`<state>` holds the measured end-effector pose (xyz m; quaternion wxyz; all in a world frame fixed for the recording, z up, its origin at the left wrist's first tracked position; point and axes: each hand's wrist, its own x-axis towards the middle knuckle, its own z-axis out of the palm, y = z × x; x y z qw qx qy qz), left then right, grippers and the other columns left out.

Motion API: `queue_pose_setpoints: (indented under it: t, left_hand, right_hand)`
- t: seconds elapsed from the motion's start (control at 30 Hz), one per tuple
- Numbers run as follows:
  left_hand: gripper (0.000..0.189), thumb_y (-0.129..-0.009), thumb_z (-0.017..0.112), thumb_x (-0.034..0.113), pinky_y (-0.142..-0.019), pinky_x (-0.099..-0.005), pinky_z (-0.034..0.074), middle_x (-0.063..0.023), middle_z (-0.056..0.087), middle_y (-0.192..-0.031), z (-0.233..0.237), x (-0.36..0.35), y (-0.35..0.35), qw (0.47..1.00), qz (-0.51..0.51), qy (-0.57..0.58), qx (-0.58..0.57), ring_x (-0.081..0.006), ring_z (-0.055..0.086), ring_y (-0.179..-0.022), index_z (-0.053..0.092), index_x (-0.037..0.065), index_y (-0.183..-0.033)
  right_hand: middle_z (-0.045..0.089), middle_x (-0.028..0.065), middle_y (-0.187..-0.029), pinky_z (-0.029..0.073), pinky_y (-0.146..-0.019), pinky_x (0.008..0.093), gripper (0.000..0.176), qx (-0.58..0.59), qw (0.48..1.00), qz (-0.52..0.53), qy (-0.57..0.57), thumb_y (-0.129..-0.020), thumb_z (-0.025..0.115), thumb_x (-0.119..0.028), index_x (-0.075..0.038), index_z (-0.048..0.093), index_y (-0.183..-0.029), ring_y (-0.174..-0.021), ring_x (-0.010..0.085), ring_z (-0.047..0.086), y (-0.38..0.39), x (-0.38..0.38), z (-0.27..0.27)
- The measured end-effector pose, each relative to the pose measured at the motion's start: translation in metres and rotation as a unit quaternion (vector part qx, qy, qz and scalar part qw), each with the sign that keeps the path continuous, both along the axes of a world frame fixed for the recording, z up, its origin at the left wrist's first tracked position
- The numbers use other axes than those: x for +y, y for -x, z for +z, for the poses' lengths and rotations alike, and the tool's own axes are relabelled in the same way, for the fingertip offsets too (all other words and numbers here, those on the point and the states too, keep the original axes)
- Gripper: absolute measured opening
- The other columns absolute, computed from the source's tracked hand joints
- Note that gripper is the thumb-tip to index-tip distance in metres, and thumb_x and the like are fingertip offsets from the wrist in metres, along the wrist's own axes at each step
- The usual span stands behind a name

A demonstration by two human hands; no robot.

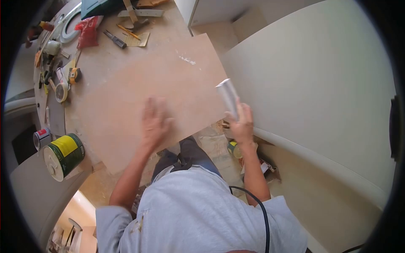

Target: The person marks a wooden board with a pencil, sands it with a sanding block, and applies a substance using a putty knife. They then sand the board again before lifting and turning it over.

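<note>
A large thin wooden board (pixel 181 90) lies on the worktable, with a streak of white powder (pixel 187 60) near its far edge. My left hand (pixel 156 124), blurred by motion, is over the near part of the board with its fingers stretched out and apart. Off the board's right edge, my right hand (pixel 242 126) is closed around the lower end of a pale grey oblong block (pixel 228 96). The block stands up out of the fingers, its white end facing away from me. What it is exactly I cannot tell.
On the worktable's left lie a green can with a yellow label (pixel 64 157), a tape roll (pixel 61 92) and a tape measure (pixel 75 76). Farther back are a chisel (pixel 114 39), a hammer (pixel 135 24) and a red bag (pixel 88 31). A large pale panel (pixel 312 80) stands at right.
</note>
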<state>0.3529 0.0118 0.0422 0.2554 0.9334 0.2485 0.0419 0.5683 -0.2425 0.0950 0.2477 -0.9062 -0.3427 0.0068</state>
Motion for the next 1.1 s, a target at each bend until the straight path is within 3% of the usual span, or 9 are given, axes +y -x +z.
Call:
queue_pose_setpoints:
  t: [0.07, 0.33, 0.6, 0.77, 0.8, 0.87, 0.97, 1.0, 1.1]
  left_hand:
    - [0.080, -0.096, 0.064, 0.040, -0.125, -0.0506, 0.015, -0.0263, 0.016, -0.168, -0.005, 0.040, 0.057, 0.988, 0.118, -0.065, 0.068, -0.0391, 0.013, -0.157, 0.028, 0.013, -0.163]
    - [0.080, -0.095, 0.061, 0.052, -0.125, -0.0493, 0.016, -0.0211, 0.016, -0.169, -0.016, 0.055, 0.108, 0.969, 0.164, -0.162, 0.089, -0.0380, 0.015, -0.156, 0.032, 0.018, -0.162]
    - [0.081, -0.092, 0.063, 0.053, -0.125, -0.0473, 0.017, -0.0197, 0.017, -0.170, -0.013, 0.053, 0.103, 0.972, 0.183, -0.128, 0.076, -0.0367, 0.016, -0.156, 0.035, 0.021, -0.161]
    - [0.081, -0.091, 0.064, 0.053, -0.125, -0.0466, 0.018, -0.0194, 0.018, -0.169, -0.016, 0.054, 0.108, 0.967, 0.186, -0.141, 0.101, -0.0369, 0.017, -0.156, 0.036, 0.020, -0.161]
    - [0.081, -0.091, 0.064, 0.053, -0.125, -0.0466, 0.018, -0.0194, 0.018, -0.169, -0.015, 0.053, 0.108, 0.967, 0.181, -0.143, 0.106, -0.0369, 0.017, -0.156, 0.036, 0.020, -0.161]
    - [0.081, -0.092, 0.063, 0.055, -0.124, -0.0474, 0.018, -0.0193, 0.019, -0.169, -0.015, 0.054, 0.107, 0.969, 0.178, -0.141, 0.092, -0.0379, 0.018, -0.155, 0.036, 0.020, -0.161]
    - [0.082, -0.092, 0.063, 0.054, -0.124, -0.0488, 0.019, -0.0196, 0.020, -0.168, -0.016, 0.052, 0.106, 0.965, 0.181, -0.154, 0.112, -0.0387, 0.019, -0.155, 0.035, 0.020, -0.161]
    - [0.082, -0.092, 0.063, 0.054, -0.124, -0.0488, 0.019, -0.0196, 0.020, -0.168, -0.016, 0.052, 0.106, 0.965, 0.178, -0.154, 0.114, -0.0387, 0.019, -0.155, 0.035, 0.020, -0.161]
    - [0.082, -0.092, 0.063, 0.053, -0.124, -0.0497, 0.019, -0.0202, 0.020, -0.168, -0.015, 0.049, 0.106, 0.967, 0.177, -0.149, 0.103, -0.0385, 0.019, -0.155, 0.035, 0.020, -0.161]
  right_hand:
    - [0.058, 0.0189, -0.120, 0.046, -0.097, 0.0495, 0.060, -0.027, 0.999, 0.019, 0.019, -0.095, 0.068, -0.027, -0.004, 0.052, -0.147, -0.109, 0.0385, 0.057, 0.005, 0.019, -0.020]
    - [0.057, 0.0187, -0.125, 0.042, -0.102, 0.0535, 0.059, -0.082, 0.995, -0.053, 0.020, -0.092, 0.068, -0.037, -0.010, 0.056, -0.142, -0.119, 0.0393, 0.052, -0.141, 0.242, -0.059]
    - [0.058, 0.0181, -0.123, 0.046, -0.096, 0.0533, 0.055, -0.103, 0.990, -0.084, 0.038, -0.088, 0.075, -0.031, -0.005, 0.064, -0.134, -0.111, 0.0402, 0.057, -0.017, 0.010, -0.070]
    - [0.068, 0.0205, -0.114, 0.053, -0.091, 0.0447, 0.051, 0.079, 0.995, 0.007, -0.062, -0.094, 0.070, -0.031, -0.001, 0.063, -0.134, -0.103, 0.0336, 0.067, -0.127, 0.075, -0.077]
    - [0.071, 0.0205, -0.114, 0.055, -0.089, 0.0422, 0.049, 0.213, 0.968, 0.045, -0.122, -0.096, 0.068, -0.032, -0.001, 0.063, -0.134, -0.103, 0.0296, 0.069, -0.160, 0.102, -0.081]
    - [0.074, 0.0171, -0.111, 0.056, -0.093, 0.0411, 0.049, 0.639, 0.744, -0.069, -0.180, -0.100, 0.064, -0.032, 0.001, 0.061, -0.136, -0.111, 0.0235, 0.068, -0.209, 0.147, -0.079]
    - [0.070, 0.0177, -0.122, 0.061, -0.080, 0.0357, 0.058, 0.750, 0.623, -0.034, -0.218, -0.099, 0.065, -0.034, 0.000, 0.053, -0.144, -0.107, 0.0219, 0.069, -0.242, 0.175, -0.101]
    - [0.070, 0.0177, -0.122, 0.061, -0.080, 0.0357, 0.058, 0.751, 0.622, -0.036, -0.219, -0.099, 0.065, -0.034, 0.000, 0.053, -0.144, -0.107, 0.0219, 0.069, -0.234, 0.170, -0.091]
    - [0.061, 0.0197, -0.137, 0.053, -0.098, 0.0381, 0.062, 0.489, 0.860, -0.064, -0.129, -0.098, 0.066, -0.034, 0.001, 0.050, -0.147, -0.119, 0.0254, 0.064, -0.169, 0.112, -0.059]
